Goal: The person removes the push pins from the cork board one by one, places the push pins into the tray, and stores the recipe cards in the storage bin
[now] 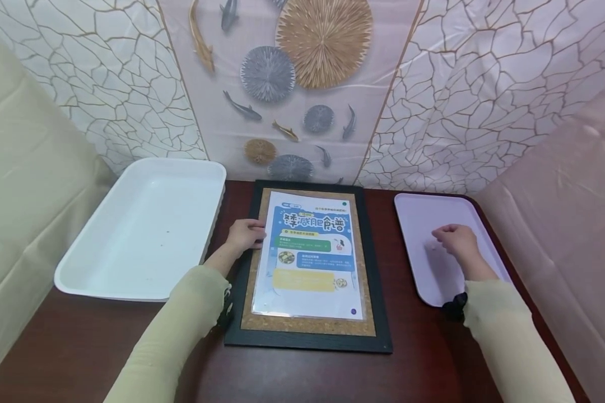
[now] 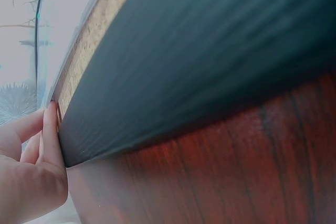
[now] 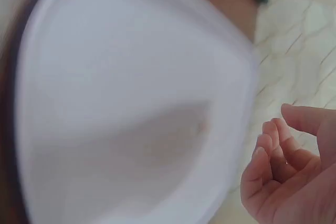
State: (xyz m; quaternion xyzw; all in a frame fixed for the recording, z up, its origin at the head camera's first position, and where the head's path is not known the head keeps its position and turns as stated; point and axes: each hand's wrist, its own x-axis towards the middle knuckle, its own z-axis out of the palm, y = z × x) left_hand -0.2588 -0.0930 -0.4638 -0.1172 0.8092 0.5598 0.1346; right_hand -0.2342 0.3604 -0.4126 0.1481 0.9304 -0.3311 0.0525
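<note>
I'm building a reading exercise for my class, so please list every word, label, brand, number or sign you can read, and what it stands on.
"减肥食谱": large title on the sheet; what comes just before is unclear.
Lines above and just below the title: too small to read.
Green box, blue box, yellow box: too small or faint.
Board, white tray, purple tray: no text visible.

Chinese lettering on a laminated recipe sheet
Large title includes "减肥食谱"; smaller print is too tiny to read.
</note>
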